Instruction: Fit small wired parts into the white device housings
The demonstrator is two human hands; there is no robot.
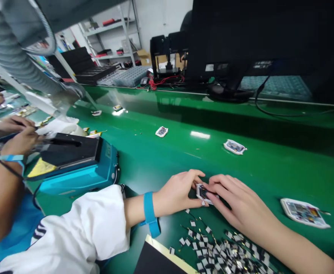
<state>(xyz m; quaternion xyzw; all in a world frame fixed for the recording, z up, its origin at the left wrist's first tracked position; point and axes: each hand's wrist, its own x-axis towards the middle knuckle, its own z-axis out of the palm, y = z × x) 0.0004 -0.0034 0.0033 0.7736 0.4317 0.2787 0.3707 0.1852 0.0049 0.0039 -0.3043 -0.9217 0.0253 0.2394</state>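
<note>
Between my two hands is a small white-framed device with an exposed circuit board [202, 192], just above the green bench. My left hand [181, 190], with a blue wrist strap [149, 213], grips its left edge between thumb and fingers. My right hand [235, 198] reaches over from the right, its fingertips pressed together on the board; whatever they pinch there is too small and covered to make out. Just below the hands lies a heap of small grey parts with short leads [218, 253].
Similar white-framed boards lie on the green bench: one at right [305, 213], one behind [234, 147], one further left [162, 131]. A blue machine [81, 179] stands left, beside a co-worker's hands [24, 140]. A black sheet [158, 258] lies in front; a dark monitor [255, 34] stands behind.
</note>
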